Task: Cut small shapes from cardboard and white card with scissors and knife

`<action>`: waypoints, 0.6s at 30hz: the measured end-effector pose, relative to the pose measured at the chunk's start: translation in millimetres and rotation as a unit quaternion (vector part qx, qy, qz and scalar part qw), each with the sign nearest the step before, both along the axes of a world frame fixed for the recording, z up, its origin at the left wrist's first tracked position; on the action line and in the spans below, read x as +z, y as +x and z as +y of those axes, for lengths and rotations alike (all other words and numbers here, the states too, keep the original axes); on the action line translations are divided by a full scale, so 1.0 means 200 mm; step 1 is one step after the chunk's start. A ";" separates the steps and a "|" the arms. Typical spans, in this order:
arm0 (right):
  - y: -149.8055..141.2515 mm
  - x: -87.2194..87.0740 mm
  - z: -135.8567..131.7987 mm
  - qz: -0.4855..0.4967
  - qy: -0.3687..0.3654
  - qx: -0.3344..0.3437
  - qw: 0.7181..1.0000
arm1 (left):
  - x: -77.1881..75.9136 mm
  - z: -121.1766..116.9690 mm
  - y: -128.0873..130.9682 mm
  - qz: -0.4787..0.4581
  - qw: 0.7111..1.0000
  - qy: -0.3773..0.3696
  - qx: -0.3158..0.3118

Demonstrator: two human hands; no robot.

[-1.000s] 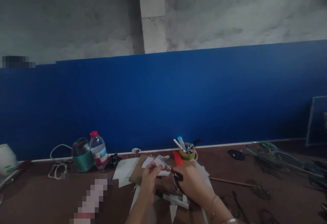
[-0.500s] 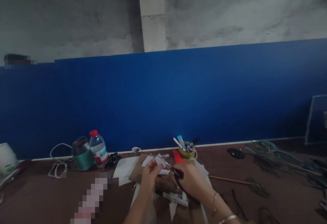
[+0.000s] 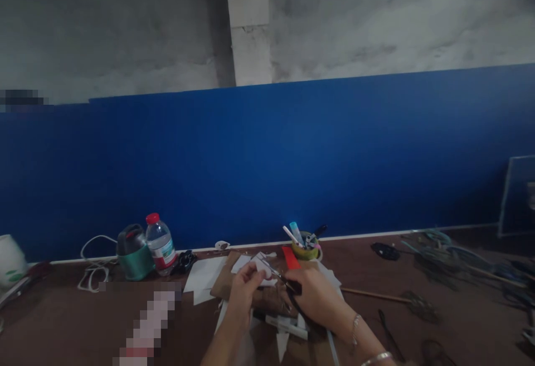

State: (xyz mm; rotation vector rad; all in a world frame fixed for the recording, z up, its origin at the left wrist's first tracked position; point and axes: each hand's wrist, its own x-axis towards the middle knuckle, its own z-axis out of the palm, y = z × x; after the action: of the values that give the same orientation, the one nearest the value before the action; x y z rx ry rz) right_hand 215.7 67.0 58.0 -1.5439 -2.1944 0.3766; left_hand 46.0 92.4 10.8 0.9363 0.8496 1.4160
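Observation:
My left hand (image 3: 246, 289) pinches a small piece of white paper (image 3: 263, 267) between thumb and fingers. In my right hand (image 3: 316, 293) is a pair of scissors (image 3: 283, 280) with dark handles, its blades pointing up and left against the paper's right edge. Whether the blades are parted is too small to tell. Beneath both hands lie a brown sheet (image 3: 224, 283) and loose white paper sheets (image 3: 204, 274). A pointed white paper scrap (image 3: 283, 345) rests nearer to me, below the scissors.
Behind my hands stands a yellow-green cup (image 3: 305, 252) of pens, beside a red-orange strip (image 3: 291, 258). A red-capped bottle (image 3: 161, 248) and a green container (image 3: 136, 263) are at left. A thin stick (image 3: 374, 294) and tangled cords (image 3: 443, 252) lie right. A blue wall panel (image 3: 267, 160) borders the table.
Both hands stay nearly in place, with the scissors still at the paper's edge. The view shifts very slightly; nothing is taken up or let go.

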 end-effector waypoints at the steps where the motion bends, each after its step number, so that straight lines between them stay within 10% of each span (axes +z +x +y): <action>1: 0.00 0.00 0.00 -0.001 0.001 0.003 1.000 | 0.00 0.00 0.00 0.000 1.000 -0.001 -0.002; 18: -0.02 0.07 -0.04 -0.066 0.040 -0.051 0.996 | -0.01 0.00 -0.01 0.010 1.000 0.007 -0.007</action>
State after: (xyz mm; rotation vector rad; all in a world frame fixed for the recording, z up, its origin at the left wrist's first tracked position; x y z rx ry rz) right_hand 212.3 59.8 71.0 -1.6715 -2.1885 0.1560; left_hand 44.3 92.7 8.5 0.9666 0.8458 1.4041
